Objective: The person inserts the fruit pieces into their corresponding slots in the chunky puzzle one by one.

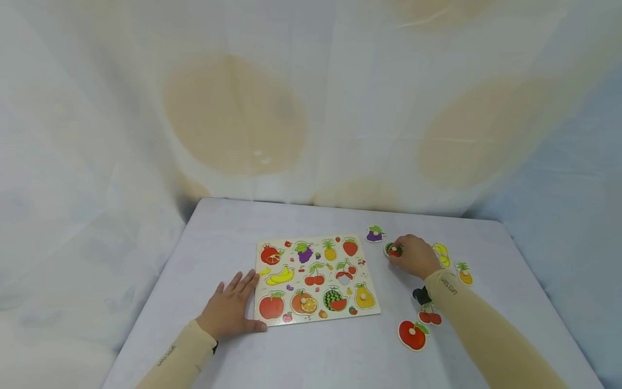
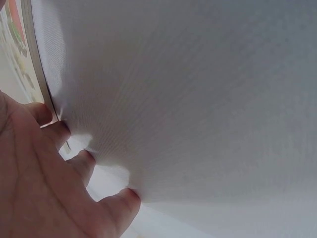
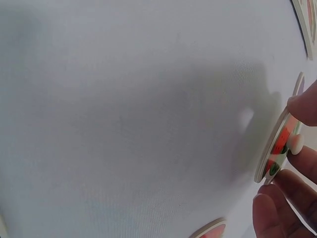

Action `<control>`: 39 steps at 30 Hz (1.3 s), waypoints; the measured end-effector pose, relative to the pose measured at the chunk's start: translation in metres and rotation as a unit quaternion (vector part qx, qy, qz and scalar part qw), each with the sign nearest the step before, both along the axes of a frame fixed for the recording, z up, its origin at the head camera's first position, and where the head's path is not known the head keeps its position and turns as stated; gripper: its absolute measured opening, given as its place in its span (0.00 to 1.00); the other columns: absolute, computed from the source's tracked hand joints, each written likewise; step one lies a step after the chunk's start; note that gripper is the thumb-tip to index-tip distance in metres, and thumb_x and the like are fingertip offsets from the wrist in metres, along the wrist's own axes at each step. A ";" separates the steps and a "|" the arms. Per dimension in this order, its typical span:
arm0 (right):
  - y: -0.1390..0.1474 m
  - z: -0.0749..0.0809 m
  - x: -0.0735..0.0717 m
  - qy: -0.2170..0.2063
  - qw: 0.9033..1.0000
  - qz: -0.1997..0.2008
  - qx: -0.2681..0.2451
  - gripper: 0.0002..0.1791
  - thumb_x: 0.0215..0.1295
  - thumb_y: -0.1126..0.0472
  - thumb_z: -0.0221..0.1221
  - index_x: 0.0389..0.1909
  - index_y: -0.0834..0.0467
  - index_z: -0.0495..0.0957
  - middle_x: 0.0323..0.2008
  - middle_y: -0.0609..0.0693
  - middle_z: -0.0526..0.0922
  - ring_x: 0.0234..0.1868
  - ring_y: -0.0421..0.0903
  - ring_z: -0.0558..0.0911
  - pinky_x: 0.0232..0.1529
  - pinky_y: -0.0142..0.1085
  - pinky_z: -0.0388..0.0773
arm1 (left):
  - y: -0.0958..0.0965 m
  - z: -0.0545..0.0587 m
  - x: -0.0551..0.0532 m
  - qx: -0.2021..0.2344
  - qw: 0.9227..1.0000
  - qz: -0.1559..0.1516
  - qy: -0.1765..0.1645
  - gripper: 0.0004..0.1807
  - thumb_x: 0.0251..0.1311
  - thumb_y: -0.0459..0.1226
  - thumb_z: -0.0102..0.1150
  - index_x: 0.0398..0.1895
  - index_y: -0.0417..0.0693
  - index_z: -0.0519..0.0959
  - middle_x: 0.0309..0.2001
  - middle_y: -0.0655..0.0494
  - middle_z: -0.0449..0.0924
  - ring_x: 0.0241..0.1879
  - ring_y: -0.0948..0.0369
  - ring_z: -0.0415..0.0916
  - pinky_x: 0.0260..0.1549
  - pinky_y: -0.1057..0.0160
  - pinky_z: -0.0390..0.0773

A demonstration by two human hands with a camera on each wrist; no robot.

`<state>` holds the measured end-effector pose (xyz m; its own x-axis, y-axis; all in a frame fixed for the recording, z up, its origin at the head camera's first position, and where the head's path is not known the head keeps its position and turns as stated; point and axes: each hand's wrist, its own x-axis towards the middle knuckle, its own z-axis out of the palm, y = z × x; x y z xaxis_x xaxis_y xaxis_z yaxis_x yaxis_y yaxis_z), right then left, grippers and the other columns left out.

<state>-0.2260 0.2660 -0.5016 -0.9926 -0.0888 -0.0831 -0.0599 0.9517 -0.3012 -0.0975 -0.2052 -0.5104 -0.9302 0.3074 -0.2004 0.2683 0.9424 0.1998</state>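
A fruit puzzle board (image 1: 296,261) lies on the table, with an orange piece (image 1: 296,302) and a pear piece (image 1: 362,303) showing knobs in it. My left hand (image 1: 230,305) rests with spread fingers against the board's left edge; the left wrist view shows its fingertips (image 2: 130,196) on the cloth and beside the edge. To the right of the board, my right hand (image 1: 413,255) holds a watermelon puzzle piece (image 1: 390,250). In the right wrist view, thumb and fingers sit around the rim and white knob of that watermelon piece (image 3: 280,144), which is tilted.
Loose knobbed pieces lie around the right arm: grapes (image 1: 373,237) behind the hand, bananas (image 1: 443,258) and a pineapple (image 1: 465,277) to its right, cherries (image 1: 434,319) and a red apple (image 1: 409,340) nearer the front. Fabric walls (image 1: 340,108) enclose the white table (image 1: 311,362).
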 end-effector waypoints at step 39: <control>-0.023 0.015 0.032 0.016 0.998 0.063 -0.002 0.22 0.54 0.51 0.74 0.48 0.56 0.84 0.55 0.57 0.80 0.53 0.57 0.80 0.49 0.49 0.82 | 0.001 0.002 0.001 0.004 1.000 0.008 -0.005 0.66 0.39 0.71 0.69 0.78 0.46 0.56 0.78 0.50 0.52 0.75 0.42 0.48 0.65 0.30 0.51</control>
<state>-0.1936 0.2433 -0.4867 -0.9757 -0.2132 -0.0507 -0.1886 0.9348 -0.3009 -0.0964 -0.2038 -0.5083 -0.9330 0.2947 -0.2064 0.2518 0.9447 0.2103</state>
